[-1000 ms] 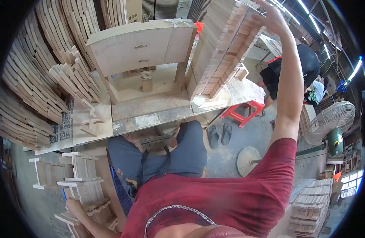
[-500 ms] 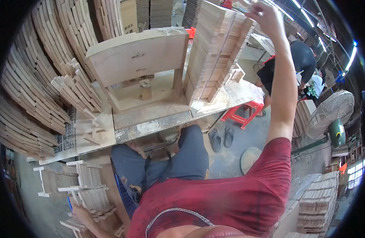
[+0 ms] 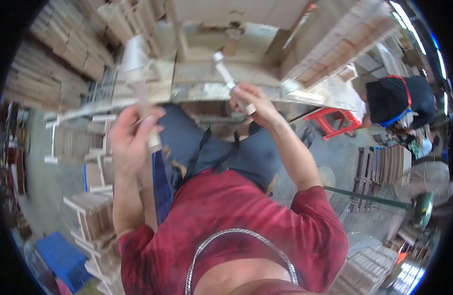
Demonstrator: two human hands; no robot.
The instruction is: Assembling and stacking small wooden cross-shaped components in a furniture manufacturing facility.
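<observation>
Over my left thigh, my left hand [image 3: 130, 137] closes around a pale wooden piece [image 3: 144, 91] with a wider head; motion smears its outline. My right hand [image 3: 256, 103] is farther to the right, above my lap. Its fingers grip a short pale stick [image 3: 224, 73] with a small whitish block at its tip, and the lower end shows below the fingers. What kind of part or tool the stick is, I cannot make out. Both held pieces point away from me, apart from each other, in front of the workbench [image 3: 207, 92].
On the bench stand a wooden frame [image 3: 184, 42] and a tall stack of wooden slats [image 3: 334, 37]. Wooden parts [image 3: 91, 214] are piled at my left. A red stool [image 3: 332, 123], a bent-over person [image 3: 398, 101] and a fan [image 3: 423, 209] are to the right.
My left hand has come up from the piled parts at the left with a wooden piece. My right hand has dropped from the slat stack's top to above my lap. The view has tilted down.
</observation>
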